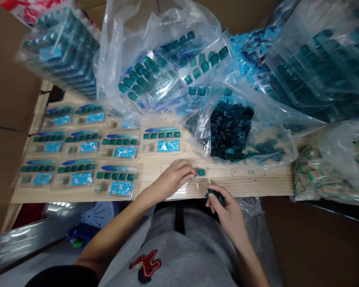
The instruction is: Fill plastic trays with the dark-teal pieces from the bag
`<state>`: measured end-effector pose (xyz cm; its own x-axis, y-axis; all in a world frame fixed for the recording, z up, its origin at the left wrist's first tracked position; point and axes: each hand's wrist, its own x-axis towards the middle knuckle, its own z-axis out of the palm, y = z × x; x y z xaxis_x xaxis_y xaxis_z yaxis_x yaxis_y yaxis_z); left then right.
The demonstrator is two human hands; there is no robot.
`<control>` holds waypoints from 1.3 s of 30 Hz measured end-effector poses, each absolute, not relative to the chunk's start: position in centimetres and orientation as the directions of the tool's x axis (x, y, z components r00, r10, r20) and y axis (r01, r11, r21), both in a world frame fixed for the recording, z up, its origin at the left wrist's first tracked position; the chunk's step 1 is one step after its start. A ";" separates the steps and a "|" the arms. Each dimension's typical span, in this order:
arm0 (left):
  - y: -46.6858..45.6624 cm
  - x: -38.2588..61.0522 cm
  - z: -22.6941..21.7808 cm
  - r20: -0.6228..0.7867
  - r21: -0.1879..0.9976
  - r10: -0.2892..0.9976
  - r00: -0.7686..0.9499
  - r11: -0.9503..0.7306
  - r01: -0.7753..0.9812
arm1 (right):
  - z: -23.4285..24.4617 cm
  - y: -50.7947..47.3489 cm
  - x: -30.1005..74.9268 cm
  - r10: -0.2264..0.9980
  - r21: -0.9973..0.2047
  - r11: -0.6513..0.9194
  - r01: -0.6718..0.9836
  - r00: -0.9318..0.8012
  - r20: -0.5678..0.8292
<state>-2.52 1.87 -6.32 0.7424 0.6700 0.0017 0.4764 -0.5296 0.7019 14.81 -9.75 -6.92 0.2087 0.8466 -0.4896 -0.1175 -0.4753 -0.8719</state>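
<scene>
My left hand point(179, 175) reaches over a clear plastic tray point(194, 187) at the table's front edge. Its fingers are pinched together, with a bit of a small teal block showing at the tips. One teal block point(201, 172) sits in the tray just right of those fingertips. In my right hand point(225, 205), curled close to the tray's right corner, are dark teal blocks point(217, 196); the fingers partly cover them, so I cannot tell how many.
Filled trays point(119, 179) with teal blocks, a blue pen-like piece and a blue packet stand in rows at left. Behind my hands lies an open bag of dark teal blocks point(231, 127). A tall stack of packs point(66, 52) rises back left; a bag of striped pieces point(323, 171) is at right.
</scene>
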 end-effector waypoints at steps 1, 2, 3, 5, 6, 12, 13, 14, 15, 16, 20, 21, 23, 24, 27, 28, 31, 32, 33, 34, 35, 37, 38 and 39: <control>1.6 -2.4 -6.5 0.028 0.671 0.665 0.747 -0.567 0.479 | -6.9 -9.8 14.8 0.855 -0.872 -0.470 -0.141 0.172 -0.489; 1.3 -2.4 -6.6 0.051 0.642 0.662 0.748 -0.596 0.483 | -6.9 -9.7 14.8 0.865 -0.872 -0.460 -0.164 0.136 -0.482; 1.1 -2.3 -6.6 0.072 0.622 0.666 0.742 -0.612 0.489 | -6.8 -9.7 14.8 0.875 -0.874 -0.450 -0.185 0.105 -0.472; 0.6 -2.3 -6.3 0.108 0.643 0.691 0.715 -0.597 0.480 | -6.5 -9.5 14.6 0.894 -0.882 -0.420 -0.214 0.071 -0.443; 0.4 -2.4 -5.9 0.115 0.692 0.706 0.699 -0.561 0.453 | -6.2 -9.4 14.5 0.903 -0.890 -0.402 -0.213 0.070 -0.425; -1.6 -3.2 -2.9 -0.007 0.912 0.734 0.679 -0.274 0.305 | -4.0 -8.6 13.5 0.958 -0.972 -0.236 0.004 0.166 -0.232; -1.8 -3.2 -2.6 0.009 0.904 0.744 0.668 -0.292 0.313 | -3.8 -8.5 13.3 0.966 -0.977 -0.211 0.025 0.156 -0.205; -2.1 -3.3 -2.3 0.039 0.890 0.757 0.652 -0.323 0.322 | -3.7 -8.5 13.2 0.973 -0.980 -0.193 0.039 0.135 -0.187; -2.3 -3.3 -2.1 0.075 0.870 0.769 0.635 -0.362 0.335 | -3.6 -8.4 13.0 0.979 -0.983 -0.179 0.049 0.109 -0.173; -2.4 -3.2 -2.0 0.112 0.843 0.775 0.622 -0.406 0.353 | -3.5 -8.4 12.9 0.984 -0.985 -0.165 0.060 0.084 -0.160; -2.8 -3.0 -1.6 0.230 0.732 0.750 0.621 -0.554 0.398 | -3.5 -8.3 12.4 0.996 -0.992 -0.084 0.099 0.030 -0.081; -2.8 -3.0 -1.5 0.245 0.723 0.748 0.617 -0.565 0.397 | -3.4 -8.3 12.4 0.997 -0.993 -0.070 0.100 0.033 -0.067; -2.8 -3.1 -1.7 0.264 0.735 0.761 0.593 -0.557 0.387 | -3.1 -8.2 12.2 0.996 -0.994 -0.070 0.084 0.062 -0.065; -2.9 -3.1 -1.9 0.268 0.750 0.772 0.576 -0.543 0.378 | -3.0 -8.2 12.0 0.994 -0.994 -0.083 0.066 0.083 -0.077; -3.3 -2.8 -2.5 0.282 0.825 0.821 0.497 -0.472 0.310 | -2.4 -8.2 11.5 0.983 -0.996 -0.089 -0.024 0.162 -0.092; -3.4 -2.6 -2.6 0.281 0.858 0.843 0.458 -0.435 0.274 | -2.3 -8.2 11.4 0.979 -0.996 -0.075 -0.055 0.187 -0.084; -3.8 -1.9 -2.4 0.190 0.959 0.927 0.323 -0.245 0.140 | -2.1 -8.2 11.3 0.974 -0.981 -0.061 -0.184 0.203 -0.099; -3.9 -1.7 -2.2 0.125 0.984 0.947 0.296 -0.155 0.083 | -2.2 -8.2 11.3 0.976 -0.963 -0.082 -0.257 0.176 -0.130; -3.9 -1.4 -1.9 0.050 0.998 0.958 0.282 -0.059 0.023 | -2.2 -8.2 11.3 0.976 -0.934 -0.111 -0.340 0.139 -0.167; -3.9 -1.3 -1.7 -0.021 0.999 0.959 0.282 0.032 -0.037 | -2.3 -8.2 11.4 0.975 -0.894 -0.143 -0.424 0.094 -0.200; -3.8 -1.1 -1.4 -0.079 0.989 0.955 0.287 0.110 -0.095 | -2.4 -8.2 11.4 0.973 -0.849 -0.172 -0.499 0.049 -0.226; -3.8 -1.0 -1.2 -0.150 0.956 0.944 0.293 0.214 -0.199 | -2.4 -8.1 11.4 0.965 -0.762 -0.220 -0.608 -0.023 -0.260; -3.8 -1.0 -1.2 -0.171 0.939 0.942 0.288 0.244 -0.243 | -2.3 -8.0 11.4 0.960 -0.724 -0.242 -0.646 -0.050 -0.276; -3.8 -1.1 -1.3 -0.183 0.923 0.943 0.277 0.262 -0.281 | -2.2 -8.0 11.4 0.954 -0.687 -0.258 -0.679 -0.070 -0.290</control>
